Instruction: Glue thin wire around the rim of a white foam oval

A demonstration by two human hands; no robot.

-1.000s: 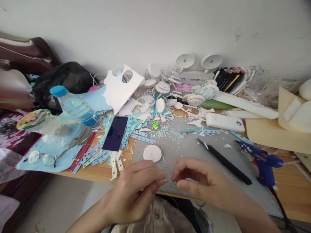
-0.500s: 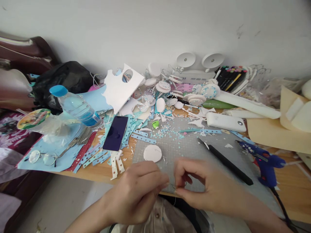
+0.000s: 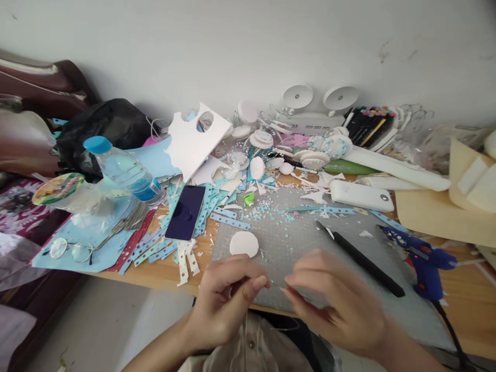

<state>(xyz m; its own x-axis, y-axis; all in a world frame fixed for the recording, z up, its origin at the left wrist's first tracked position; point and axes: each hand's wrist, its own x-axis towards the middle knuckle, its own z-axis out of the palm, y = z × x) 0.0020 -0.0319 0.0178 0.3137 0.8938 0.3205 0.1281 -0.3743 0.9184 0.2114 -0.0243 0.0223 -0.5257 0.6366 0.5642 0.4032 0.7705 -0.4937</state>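
My left hand is closed in a pinch, thumb against forefinger. A thin wire sticks out of its fingertips toward the right, and a fine loop hangs below the hands in front of the shirt. Facing it, my right hand is blurred by motion. Its thumb and fingertips come close together at the wire's end, but whether they grip it does not show. Just beyond my left hand a white foam disc lies flat on the grey cutting mat.
On the mat's right are a black-handled craft knife and a blue glue gun. A phone, water bottle and glasses lie left. Behind are a green cap, beads, a white power bank and foam pieces.
My left hand has turned so its thumb shows on top. My right hand has lifted slightly and its fingers have straightened out of their curl. The foam disc has stayed put.
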